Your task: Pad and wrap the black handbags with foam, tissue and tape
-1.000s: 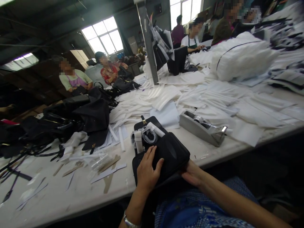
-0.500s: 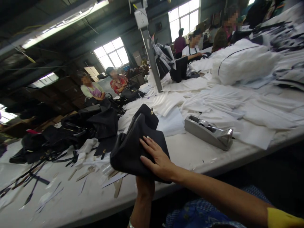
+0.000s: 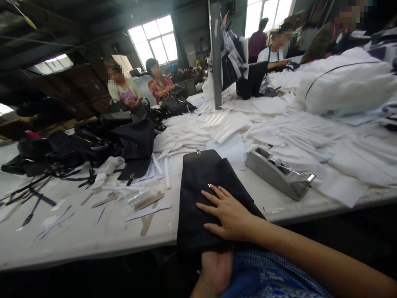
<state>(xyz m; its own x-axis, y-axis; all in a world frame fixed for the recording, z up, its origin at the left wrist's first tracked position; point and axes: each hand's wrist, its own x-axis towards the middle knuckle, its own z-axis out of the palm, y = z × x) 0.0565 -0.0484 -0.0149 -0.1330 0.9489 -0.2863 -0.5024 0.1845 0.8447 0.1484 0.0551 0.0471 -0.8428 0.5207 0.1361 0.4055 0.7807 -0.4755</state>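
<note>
A black handbag (image 3: pixel 204 182) lies flat on the white table (image 3: pixel 77 236), its flap with a small gold clasp pointing away from me and its near end hanging over the table's front edge. My right hand (image 3: pixel 228 213) rests palm down on the bag with the fingers stretched out and spread. My left hand (image 3: pixel 217 269) is below the table edge under the bag's near end, palm showing; its fingers are hidden behind the bag.
A grey tape dispenser (image 3: pixel 281 171) stands right of the bag. White paper sheets and rolls (image 3: pixel 279 128) cover the table behind. Black bags and straps (image 3: pixel 93 145) pile at the left, with paper strips and card pieces (image 3: pixel 139 207) nearby. Several people sit at the far side.
The bag was lifted and turned over in both hands, and now lies flat with its plain side up. My right hand moved from beneath it to pressing on top.
</note>
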